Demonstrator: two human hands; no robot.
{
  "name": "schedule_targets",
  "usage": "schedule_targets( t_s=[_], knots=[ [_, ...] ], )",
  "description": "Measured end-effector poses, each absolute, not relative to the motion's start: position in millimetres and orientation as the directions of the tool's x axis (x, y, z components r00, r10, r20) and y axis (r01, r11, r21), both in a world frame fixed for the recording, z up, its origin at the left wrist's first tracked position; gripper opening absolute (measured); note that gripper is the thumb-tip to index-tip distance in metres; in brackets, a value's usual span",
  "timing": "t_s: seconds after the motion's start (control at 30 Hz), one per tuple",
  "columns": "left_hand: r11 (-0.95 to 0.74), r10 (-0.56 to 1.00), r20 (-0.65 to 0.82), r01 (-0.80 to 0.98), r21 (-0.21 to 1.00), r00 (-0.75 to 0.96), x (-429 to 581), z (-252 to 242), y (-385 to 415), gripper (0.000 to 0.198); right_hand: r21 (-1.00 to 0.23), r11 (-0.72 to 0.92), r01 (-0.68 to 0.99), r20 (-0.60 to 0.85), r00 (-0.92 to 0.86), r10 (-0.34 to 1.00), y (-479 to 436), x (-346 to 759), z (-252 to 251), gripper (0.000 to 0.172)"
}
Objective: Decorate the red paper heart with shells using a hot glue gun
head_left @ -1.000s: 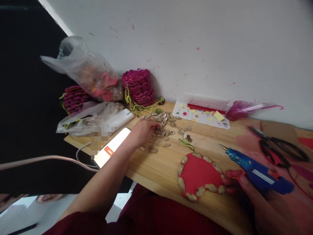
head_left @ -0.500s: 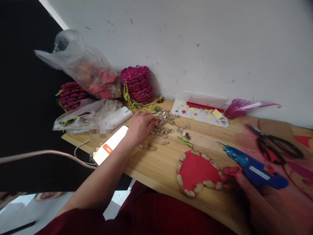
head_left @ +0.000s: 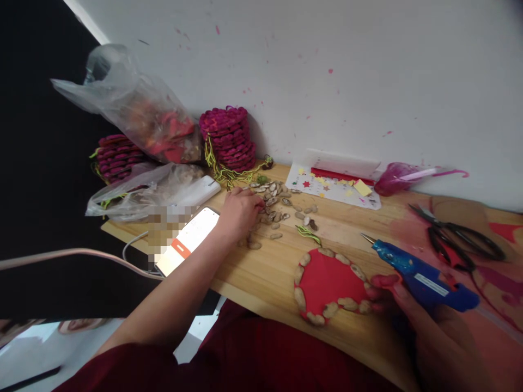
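Observation:
My right hand [head_left: 429,321] grips a blue hot glue gun [head_left: 429,283], its metal nozzle pointing left above the table. Just left of it lies a red heart-shaped piece [head_left: 327,280] edged with peanut shells, a green cord at its top; my right fingertips are by its right edge. My left hand [head_left: 241,212] reaches into the pile of peanut shells [head_left: 272,198], its fingers bent inward and closed. Whatever they pinch is hidden by the hand. Under my left forearm a lit phone [head_left: 194,237] lies on the table.
Plastic bags [head_left: 151,120], a white power strip or box [head_left: 204,193] and magenta coiled baskets [head_left: 226,139] stand at the back left. A paper with stars [head_left: 330,190], a purple pouch [head_left: 396,177] and black scissors [head_left: 461,234] lie toward the right. A cable [head_left: 81,251] runs along the left.
My left hand has shifted slightly and its fingers have curled further inward at the peanut shells. The phone's screen shows a different picture. My right hand keeps hold of the hot glue gun.

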State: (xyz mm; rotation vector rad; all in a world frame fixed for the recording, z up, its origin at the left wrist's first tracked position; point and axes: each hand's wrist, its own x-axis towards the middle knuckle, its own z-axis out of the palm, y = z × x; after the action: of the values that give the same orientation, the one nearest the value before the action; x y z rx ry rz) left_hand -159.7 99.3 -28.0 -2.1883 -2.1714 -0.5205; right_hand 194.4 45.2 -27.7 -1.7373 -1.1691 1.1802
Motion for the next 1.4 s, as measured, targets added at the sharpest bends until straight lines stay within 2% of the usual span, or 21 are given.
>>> schedule_targets(
  t_s=[0.47,0.6,0.77,0.9,1.03,1.1,1.2,1.27,1.4],
  knots=[
    [-0.054,0.974,0.226,0.983,0.175,0.013,-161,-33,106,0.027,-0.892,-0.32,0.318,-0.279,0.168,0.946,44,193,-23,0.039],
    [-0.061,0.969,0.245,0.986,0.158,0.02,-160,-36,105,0.024,-0.911,-0.319,0.26,-0.296,0.127,0.947,42,202,-38,0.037],
    [-0.074,0.956,0.29,0.989,0.131,0.034,-159,-33,99,0.026,-0.942,-0.254,0.218,-0.242,0.08,0.967,42,203,-38,0.034],
    [-0.115,0.924,0.38,0.979,0.167,0.044,-144,-18,97,0.025,-0.949,-0.268,0.164,-0.259,0.077,0.963,42,196,-30,0.032],
    [-0.221,0.931,0.33,0.96,0.171,0.156,-121,-13,104,0.029,-0.963,-0.252,0.1,-0.247,0.059,0.967,42,192,-23,0.027],
    [-0.277,0.918,0.339,0.942,0.187,0.203,-112,-17,108,0.025,-0.965,-0.245,0.098,-0.242,0.046,0.969,42,193,-24,0.026],
    [-0.338,0.898,0.361,0.92,0.2,0.251,-106,-21,112,0.032,-0.963,-0.242,0.114,-0.242,0.02,0.97,43,196,-30,0.027],
    [-0.325,0.903,0.361,0.92,0.218,0.234,-108,-19,111,0.027,-0.959,-0.248,0.134,-0.247,0.023,0.969,43,199,-33,0.028],
    [-0.239,0.907,0.414,0.902,0.359,0.076,-125,-9,93,0.023,-0.932,-0.293,0.211,-0.28,0.091,0.956,44,198,-29,0.033]
  ],
)
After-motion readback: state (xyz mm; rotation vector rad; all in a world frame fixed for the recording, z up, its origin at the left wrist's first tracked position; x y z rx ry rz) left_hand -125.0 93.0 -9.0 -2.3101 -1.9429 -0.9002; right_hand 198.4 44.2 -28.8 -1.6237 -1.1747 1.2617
